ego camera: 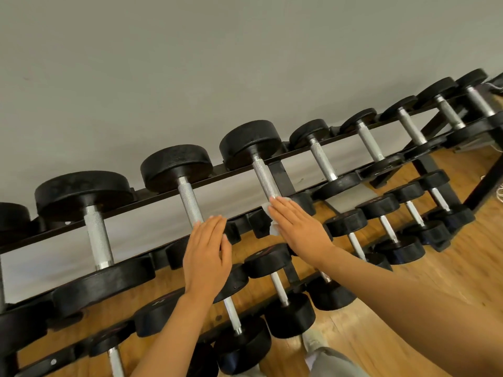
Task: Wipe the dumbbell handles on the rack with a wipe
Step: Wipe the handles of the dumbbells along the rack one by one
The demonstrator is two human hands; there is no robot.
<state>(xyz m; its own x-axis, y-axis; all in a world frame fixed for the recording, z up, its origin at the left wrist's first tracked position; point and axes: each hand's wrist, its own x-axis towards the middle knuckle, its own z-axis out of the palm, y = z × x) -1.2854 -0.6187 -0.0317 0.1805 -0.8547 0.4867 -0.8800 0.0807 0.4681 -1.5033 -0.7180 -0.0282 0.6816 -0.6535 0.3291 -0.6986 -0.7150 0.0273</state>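
On top rail of the rack (152,198), black dumbbells sit in a row w/ knurled metal handles. Right hand (295,227) lies flat, fingers straight, pressing a white wipe (268,212) against lower end of one handle (264,178), near the front rail; grip not clenched. Left hand (206,254) also flat & released, fingertips touching the next handle (190,204) over, holding nothing. Smaller dumbbells fill lower shelves above a wood floor (408,300); grey wall (190,77) behind.

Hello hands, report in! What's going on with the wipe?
Right hand flat, pressing wipe on handle. Left hand flat on next handle. Nothing in the way.
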